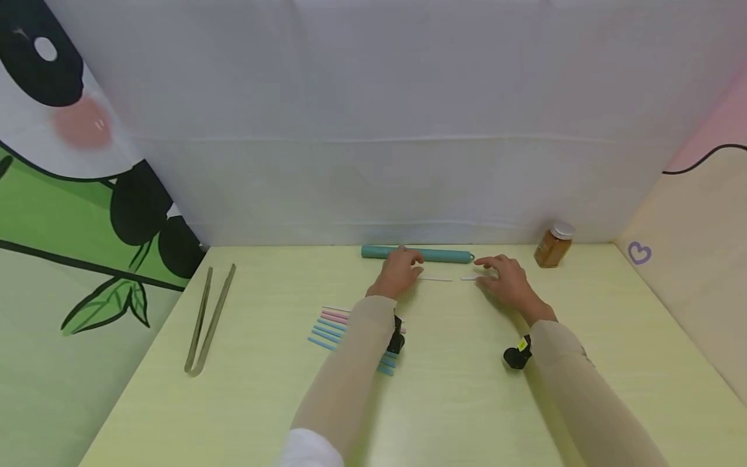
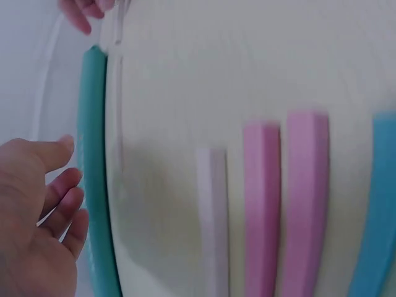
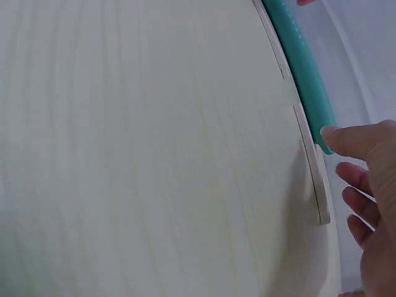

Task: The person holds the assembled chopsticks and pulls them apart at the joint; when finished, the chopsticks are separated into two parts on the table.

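In the head view my left hand [image 1: 399,271] is over the near side of a long teal tube [image 1: 443,255], fingers loosely bent. The left wrist view has its fingertips right beside the teal tube [image 2: 94,154], with nothing gripped. My right hand [image 1: 506,279] is at the tube's right end; in the right wrist view one fingertip [image 3: 329,133] meets that end while the other fingers bend loosely. Two thin white sticks lie end to end along the tube's near side, a left stick [image 1: 436,279] and a right stick [image 3: 314,170], with a small gap between.
A row of white, pink and blue sticks [image 1: 327,334] lies partly under my left forearm. Metal tongs [image 1: 210,321] rest at the table's left. A brown jar [image 1: 551,250] with a silver lid stands back right. White cloth [image 1: 373,188] rises behind the table.
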Demonstrator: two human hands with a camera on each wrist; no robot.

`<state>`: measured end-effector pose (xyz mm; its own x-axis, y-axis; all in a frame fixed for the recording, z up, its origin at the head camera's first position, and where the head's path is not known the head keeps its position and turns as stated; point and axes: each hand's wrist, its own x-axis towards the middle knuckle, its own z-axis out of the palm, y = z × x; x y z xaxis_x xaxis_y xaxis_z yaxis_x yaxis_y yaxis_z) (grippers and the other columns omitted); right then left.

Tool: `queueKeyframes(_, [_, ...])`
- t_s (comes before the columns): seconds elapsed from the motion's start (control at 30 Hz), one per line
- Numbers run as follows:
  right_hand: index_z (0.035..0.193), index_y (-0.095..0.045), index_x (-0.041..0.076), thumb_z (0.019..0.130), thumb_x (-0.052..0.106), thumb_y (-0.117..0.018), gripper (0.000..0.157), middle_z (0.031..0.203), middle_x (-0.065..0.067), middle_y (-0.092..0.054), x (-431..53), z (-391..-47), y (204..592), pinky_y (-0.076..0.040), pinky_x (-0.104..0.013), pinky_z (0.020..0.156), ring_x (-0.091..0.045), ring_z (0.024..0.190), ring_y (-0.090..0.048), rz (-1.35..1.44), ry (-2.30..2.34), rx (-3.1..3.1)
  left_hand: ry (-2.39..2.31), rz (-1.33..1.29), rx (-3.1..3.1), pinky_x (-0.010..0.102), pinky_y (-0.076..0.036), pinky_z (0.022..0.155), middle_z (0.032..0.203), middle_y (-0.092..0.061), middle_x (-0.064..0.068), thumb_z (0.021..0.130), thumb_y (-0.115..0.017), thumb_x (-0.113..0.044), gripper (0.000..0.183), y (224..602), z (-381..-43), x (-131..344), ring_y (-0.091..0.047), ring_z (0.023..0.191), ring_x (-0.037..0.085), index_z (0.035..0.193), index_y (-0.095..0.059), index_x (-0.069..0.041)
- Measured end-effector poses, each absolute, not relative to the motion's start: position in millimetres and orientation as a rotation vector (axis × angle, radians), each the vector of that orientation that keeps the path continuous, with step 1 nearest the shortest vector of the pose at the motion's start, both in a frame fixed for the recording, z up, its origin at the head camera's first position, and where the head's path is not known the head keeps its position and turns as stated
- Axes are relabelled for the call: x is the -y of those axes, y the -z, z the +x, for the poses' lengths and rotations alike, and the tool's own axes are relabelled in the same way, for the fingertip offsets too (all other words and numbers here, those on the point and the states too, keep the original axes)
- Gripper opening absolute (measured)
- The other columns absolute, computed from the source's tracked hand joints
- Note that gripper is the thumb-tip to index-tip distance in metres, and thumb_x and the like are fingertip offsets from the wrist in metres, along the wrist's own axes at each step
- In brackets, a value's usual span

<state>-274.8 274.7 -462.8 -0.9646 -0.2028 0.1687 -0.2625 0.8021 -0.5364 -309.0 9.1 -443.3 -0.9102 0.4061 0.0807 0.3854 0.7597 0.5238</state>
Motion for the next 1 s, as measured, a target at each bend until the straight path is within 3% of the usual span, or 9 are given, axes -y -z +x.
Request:
queueKeyframes(0.23, [0.125,-0.059,0.002,0.091,0.012,-0.064,0.036,0.118,-0.023,-0.056,-261.5,-270.5,456.7,-0.035,-0.057,0.096,-0.04,0.111,-0.048,0.429,-0.988,2.812,-1.03,0.668,-2.813,0.037,-0.049,0.087,0.109,-0.062,0.01,0.096,-0.059,-0.018,0.023,435.5,-313.2,43.4,-0.058,0.099,0.023,0.113,-0.065,-0.004])
queueKeyframes(0.4, [0.123,-0.061,0.0,0.091,0.012,-0.065,0.034,0.117,-0.021,-0.058,-239.8,-263.0,451.3,-0.043,-0.053,0.09,-0.037,0.108,-0.053,0.534,-1.033,2.754,-1.105,0.589,-2.781,0.036,-0.05,0.083,0.104,-0.064,0.007,0.096,-0.059,-0.022,0.022,436.4,-308.6,83.2,-0.059,0.092,0.02,0.111,-0.065,-0.007])
queueKeyframes(0.6, [0.123,-0.06,0.001,0.091,0.015,-0.066,0.035,0.115,-0.017,-0.06,-205.1,-249.5,445.7,-0.047,-0.05,0.083,-0.035,0.106,-0.055,0.67,-1.043,2.708,-1.146,0.502,-2.761,0.038,-0.048,0.086,0.104,-0.065,0.006,0.095,-0.061,-0.025,0.019,433.3,-295.2,125.9,-0.059,0.095,0.02,0.107,-0.066,-0.01])
queueKeyframes(0.9, [0.121,-0.062,0.005,0.091,0.019,-0.066,0.033,0.112,-0.012,-0.061,-158.6,-227.9,451.2,-0.045,-0.046,0.089,-0.029,0.104,-0.055,0.791,-1.106,2.78,-1.141,0.422,-2.64,0.044,-0.045,0.096,0.109,-0.065,0.007,0.095,-0.06,-0.024,0.02,433.9,-273.7,168.1,-0.058,0.107,0.025,0.109,-0.065,-0.011])
queueKeyframes(1.0, [0.118,-0.063,0.007,0.091,0.02,-0.066,0.03,0.111,-0.008,-0.061,-149.1,-223.9,455.0,-0.046,-0.043,0.09,-0.024,0.103,-0.055,0.816,-1.134,2.812,-1.108,0.484,-2.625,0.041,-0.046,0.093,0.106,-0.065,0.007,0.095,-0.06,-0.023,0.018,435.3,-267.9,173.7,-0.058,0.103,0.024,0.106,-0.065,-0.01])
